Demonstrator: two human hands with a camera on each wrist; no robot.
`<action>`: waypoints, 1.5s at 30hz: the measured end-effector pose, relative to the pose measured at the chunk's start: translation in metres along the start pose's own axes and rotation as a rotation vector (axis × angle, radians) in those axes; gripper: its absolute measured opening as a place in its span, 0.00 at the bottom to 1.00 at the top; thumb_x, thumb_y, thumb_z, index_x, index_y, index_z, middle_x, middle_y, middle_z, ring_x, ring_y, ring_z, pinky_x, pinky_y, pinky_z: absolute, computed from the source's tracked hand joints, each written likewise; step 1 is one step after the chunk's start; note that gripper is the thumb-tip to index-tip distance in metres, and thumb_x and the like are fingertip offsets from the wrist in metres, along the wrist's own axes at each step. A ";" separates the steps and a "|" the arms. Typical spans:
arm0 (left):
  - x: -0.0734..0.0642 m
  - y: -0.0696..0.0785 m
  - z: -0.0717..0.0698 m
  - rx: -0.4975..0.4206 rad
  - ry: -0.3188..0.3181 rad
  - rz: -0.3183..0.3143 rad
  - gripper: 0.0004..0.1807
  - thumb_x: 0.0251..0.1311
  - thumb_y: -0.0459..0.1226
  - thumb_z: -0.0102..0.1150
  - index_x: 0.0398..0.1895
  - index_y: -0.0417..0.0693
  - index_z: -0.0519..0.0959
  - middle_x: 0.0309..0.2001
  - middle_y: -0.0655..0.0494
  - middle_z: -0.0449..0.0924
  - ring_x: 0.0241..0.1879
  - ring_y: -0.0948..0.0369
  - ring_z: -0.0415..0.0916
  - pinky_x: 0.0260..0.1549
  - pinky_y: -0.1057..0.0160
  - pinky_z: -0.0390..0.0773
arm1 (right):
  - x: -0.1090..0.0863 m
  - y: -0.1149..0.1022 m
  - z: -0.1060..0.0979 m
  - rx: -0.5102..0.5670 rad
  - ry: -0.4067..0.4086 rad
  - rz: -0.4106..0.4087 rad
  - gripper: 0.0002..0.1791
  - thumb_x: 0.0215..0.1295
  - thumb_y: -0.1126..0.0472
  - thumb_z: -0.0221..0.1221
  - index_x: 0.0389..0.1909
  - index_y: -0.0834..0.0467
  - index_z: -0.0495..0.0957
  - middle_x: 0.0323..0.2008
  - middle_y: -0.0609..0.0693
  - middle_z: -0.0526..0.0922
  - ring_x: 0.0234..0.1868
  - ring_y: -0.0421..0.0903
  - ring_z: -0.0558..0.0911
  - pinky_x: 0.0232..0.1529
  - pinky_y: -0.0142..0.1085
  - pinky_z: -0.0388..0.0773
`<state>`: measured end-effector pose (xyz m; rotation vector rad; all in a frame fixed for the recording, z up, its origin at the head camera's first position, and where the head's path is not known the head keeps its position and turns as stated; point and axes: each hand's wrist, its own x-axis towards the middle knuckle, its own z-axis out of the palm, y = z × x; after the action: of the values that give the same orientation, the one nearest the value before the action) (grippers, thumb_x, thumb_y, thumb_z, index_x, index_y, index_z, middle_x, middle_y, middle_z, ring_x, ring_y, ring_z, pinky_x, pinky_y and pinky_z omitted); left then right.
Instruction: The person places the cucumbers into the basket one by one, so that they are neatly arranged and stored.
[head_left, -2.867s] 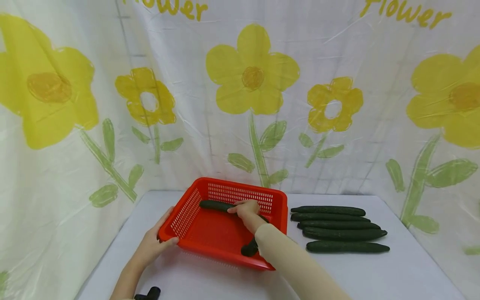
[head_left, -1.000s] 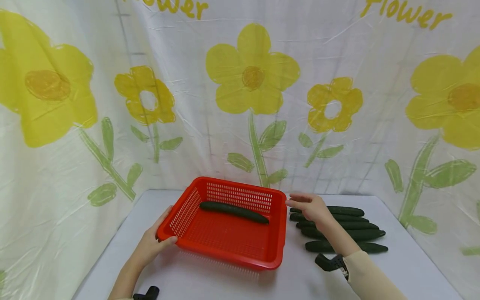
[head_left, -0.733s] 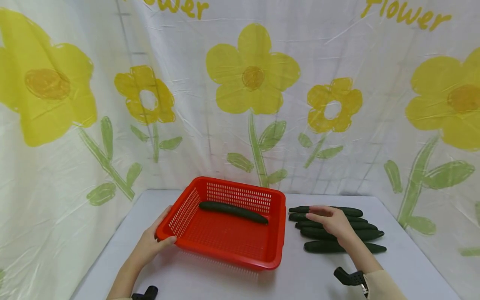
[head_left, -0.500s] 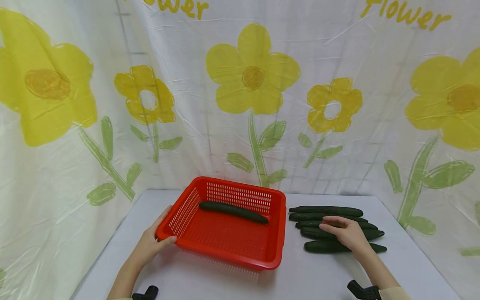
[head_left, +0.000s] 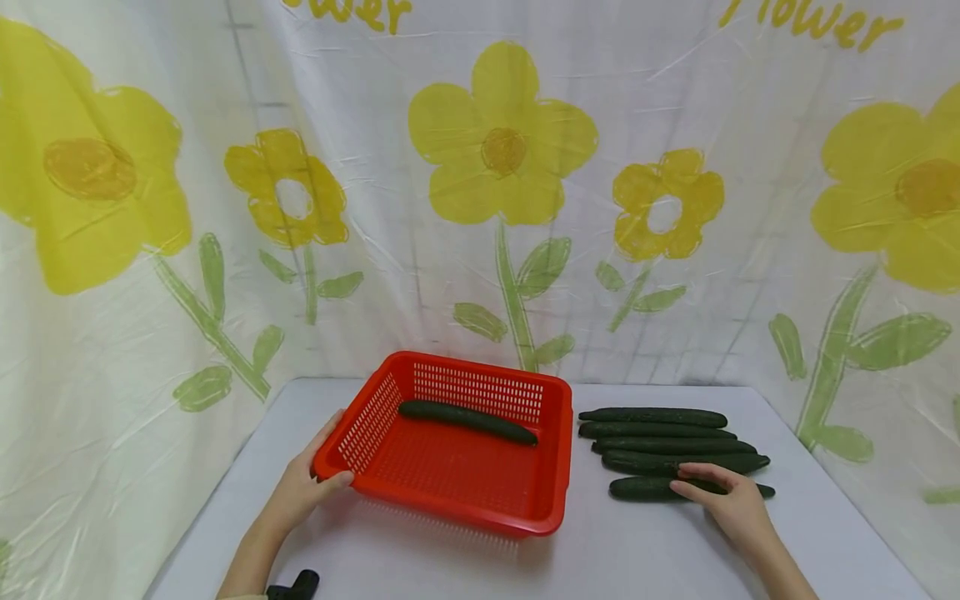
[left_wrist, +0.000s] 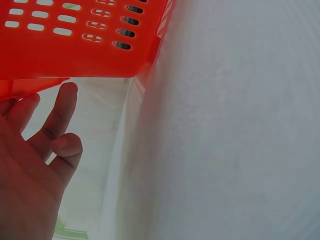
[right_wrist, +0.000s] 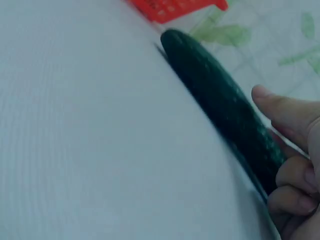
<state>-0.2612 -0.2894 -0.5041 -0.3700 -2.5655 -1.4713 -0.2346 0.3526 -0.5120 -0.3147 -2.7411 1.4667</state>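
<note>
My left hand point(head_left: 306, 492) holds the red plastic basket point(head_left: 442, 513) at its near left corner, thumb along the front rim and fingers outside the wall. In the left wrist view some fingers point(left_wrist: 64, 107) stand loosely bent below the basket's rim. Inside the basket lies one dark green cucumber point(head_left: 467, 420). My right hand point(head_left: 731, 506) is over the nearest cucumber point(head_left: 641, 489) of a row on the right, thumb and forefinger apart above it. The right wrist view shows this cucumber point(right_wrist: 215, 95) close to the thumb and bent fingers; firm contact is not visible.
Several more cucumbers point(head_left: 652, 416) lie side by side behind the nearest one, right of the basket. Everything stands on a white table point(head_left: 600, 558). A white curtain point(head_left: 360, 317) with yellow flowers hangs behind. A black wrist device point(head_left: 300, 587) shows below my left hand.
My right hand left a cucumber in the basket, came out, and moved right and nearer over the row to its closest cucumber. My left hand stays at the basket corner.
</note>
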 end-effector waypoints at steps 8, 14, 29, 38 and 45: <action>-0.003 -0.006 0.003 -0.041 -0.001 0.012 0.51 0.63 0.38 0.69 0.87 0.58 0.53 0.81 0.40 0.60 0.59 0.80 0.68 0.50 0.68 0.81 | -0.004 0.021 0.006 -0.061 0.099 -0.088 0.31 0.55 0.44 0.79 0.57 0.55 0.88 0.36 0.42 0.90 0.22 0.29 0.71 0.27 0.33 0.73; -0.004 -0.005 0.004 -0.035 0.000 0.012 0.51 0.63 0.38 0.69 0.87 0.59 0.53 0.80 0.40 0.62 0.59 0.79 0.69 0.49 0.67 0.82 | -0.005 0.024 0.006 -0.069 0.103 -0.176 0.26 0.53 0.48 0.81 0.52 0.53 0.90 0.47 0.38 0.88 0.13 0.37 0.65 0.19 0.36 0.71; -0.007 -0.003 0.003 -0.042 0.008 -0.010 0.51 0.63 0.39 0.69 0.87 0.60 0.53 0.82 0.40 0.60 0.58 0.82 0.68 0.49 0.69 0.81 | 0.000 0.026 0.001 -0.077 0.013 -0.150 0.29 0.54 0.48 0.80 0.55 0.54 0.88 0.07 0.44 0.69 0.10 0.35 0.63 0.17 0.36 0.69; -0.002 -0.003 0.003 -0.031 0.013 -0.004 0.51 0.64 0.40 0.68 0.87 0.61 0.52 0.80 0.40 0.62 0.60 0.71 0.72 0.48 0.67 0.82 | 0.004 0.027 0.001 -0.068 0.047 -0.228 0.24 0.56 0.52 0.79 0.53 0.55 0.89 0.07 0.45 0.69 0.09 0.34 0.62 0.15 0.36 0.68; 0.000 -0.006 0.004 -0.067 0.001 0.017 0.51 0.64 0.39 0.68 0.87 0.60 0.52 0.81 0.40 0.62 0.58 0.76 0.72 0.47 0.67 0.82 | 0.000 0.029 0.003 -0.067 0.078 -0.256 0.23 0.57 0.52 0.79 0.53 0.55 0.89 0.08 0.47 0.71 0.09 0.34 0.63 0.15 0.36 0.69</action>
<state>-0.2628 -0.2888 -0.5107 -0.3986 -2.5109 -1.5537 -0.2298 0.3661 -0.5377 -0.0190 -2.6534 1.2731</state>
